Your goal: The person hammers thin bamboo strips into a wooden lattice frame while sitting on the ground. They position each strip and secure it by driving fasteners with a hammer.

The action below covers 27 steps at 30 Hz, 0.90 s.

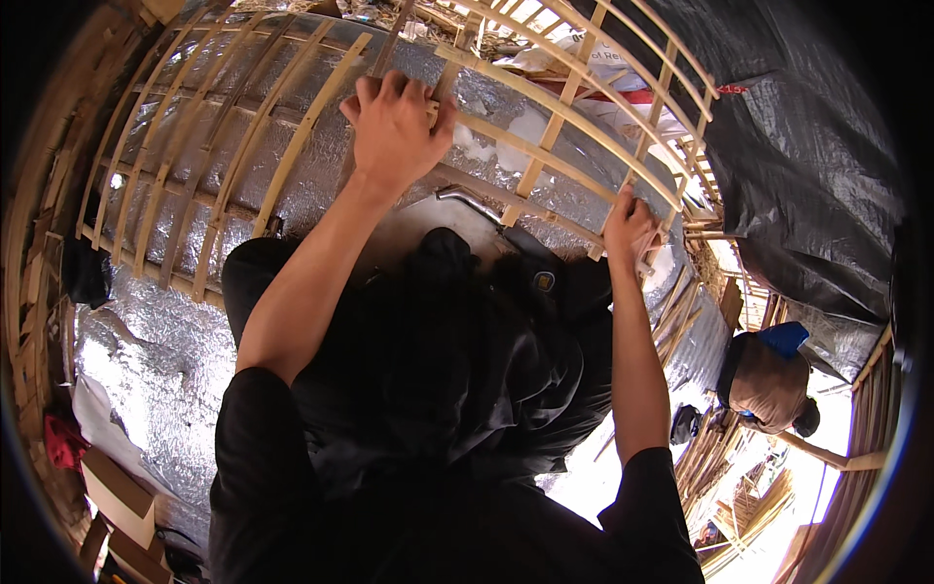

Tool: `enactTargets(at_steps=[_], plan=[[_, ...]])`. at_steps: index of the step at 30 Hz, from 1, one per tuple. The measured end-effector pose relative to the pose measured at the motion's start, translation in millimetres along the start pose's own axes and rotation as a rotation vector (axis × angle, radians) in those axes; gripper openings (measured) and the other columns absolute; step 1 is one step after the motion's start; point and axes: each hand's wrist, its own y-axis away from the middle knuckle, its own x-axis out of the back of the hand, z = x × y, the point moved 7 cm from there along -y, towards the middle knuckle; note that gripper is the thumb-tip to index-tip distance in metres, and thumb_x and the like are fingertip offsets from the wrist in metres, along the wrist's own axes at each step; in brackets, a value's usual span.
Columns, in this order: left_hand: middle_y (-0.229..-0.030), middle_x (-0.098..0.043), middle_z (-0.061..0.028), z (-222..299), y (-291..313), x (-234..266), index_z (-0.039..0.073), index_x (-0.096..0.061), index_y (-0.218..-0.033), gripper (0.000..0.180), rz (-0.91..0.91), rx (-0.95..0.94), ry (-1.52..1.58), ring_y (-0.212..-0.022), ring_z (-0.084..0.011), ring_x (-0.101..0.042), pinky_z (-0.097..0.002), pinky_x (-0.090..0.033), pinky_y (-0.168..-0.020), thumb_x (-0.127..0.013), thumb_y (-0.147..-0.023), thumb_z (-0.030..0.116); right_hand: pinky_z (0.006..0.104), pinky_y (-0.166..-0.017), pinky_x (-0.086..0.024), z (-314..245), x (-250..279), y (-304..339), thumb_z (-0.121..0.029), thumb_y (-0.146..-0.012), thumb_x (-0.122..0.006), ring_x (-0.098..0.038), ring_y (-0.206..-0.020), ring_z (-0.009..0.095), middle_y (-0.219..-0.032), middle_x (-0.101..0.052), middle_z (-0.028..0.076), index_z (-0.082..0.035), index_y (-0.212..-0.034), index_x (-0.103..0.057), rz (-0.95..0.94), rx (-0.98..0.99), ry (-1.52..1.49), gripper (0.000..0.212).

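A lattice of split bamboo slats (pixel 307 141) spans in front of me, over a silver foil sheet. My left hand (pixel 397 131) is closed over a crossing of slats near the middle, fingers curled around the far side. Farther right and nearer to me, my right hand (pixel 632 232) grips the end of a bamboo slat by the lattice's right edge, with its thumb side up. Between the hands, a bent shiny metal piece (pixel 472 202) lies below the slats near my lap; its kind I cannot tell. The fingertips of both hands are partly hidden.
Crinkled foil sheeting (pixel 161 360) covers the ground at left. An open cardboard box (pixel 119 494) stands at lower left beside a red cloth (pixel 64 443). Black plastic sheeting (pixel 798 146) hangs at right. Below it are a brown rounded shape (pixel 769 384) with a blue top and loose bamboo strips (pixel 715 457).
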Motion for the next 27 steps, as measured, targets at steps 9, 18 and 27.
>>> enactTargets(at_steps=[9,18,27], plan=[[-0.074,-0.064,-0.0093,-73.7,33.2,-41.3,0.014,-0.075,-0.1,0.016,-0.443,-0.108,-0.169,-0.085,-0.033,-0.072,-0.0479,-0.06,-0.071,-0.069,-0.088,0.02,0.0607,-0.096,-0.035,5.2,-4.3,71.6,-0.047,-0.103,-0.059,-0.062,-0.107,0.038,-0.089,-0.073,0.016,-0.005,-0.08,-0.072,-0.143,0.043,0.025,0.05],[-0.106,-0.068,-0.0114,-13.3,31.1,-23.7,0.013,-0.071,-0.099,0.029,-0.696,-0.06,-0.004,-0.107,-0.0379,-0.067,-0.0547,-0.054,-0.094,-0.082,-0.079,0.031,0.0613,-0.103,-0.033,18.1,-43.8,112.4,-0.049,-0.101,-0.06,-0.06,-0.114,0.038,-0.093,-0.076,0.015,-0.005,-0.084,-0.076,-0.26,-0.055,0.02,0.05],[-0.114,-0.054,-0.0029,36.9,59.0,-69.9,0.019,-0.063,-0.1,0.053,-0.57,-0.327,0.123,-0.117,-0.0297,-0.056,-0.0553,-0.045,-0.098,-0.098,-0.062,0.03,0.0587,-0.099,-0.034,29.1,-44.0,98.7,-0.048,-0.102,-0.061,-0.06,-0.108,0.036,-0.092,-0.076,0.011,-0.006,-0.08,-0.073,-0.211,-0.021,0.061,0.049]])
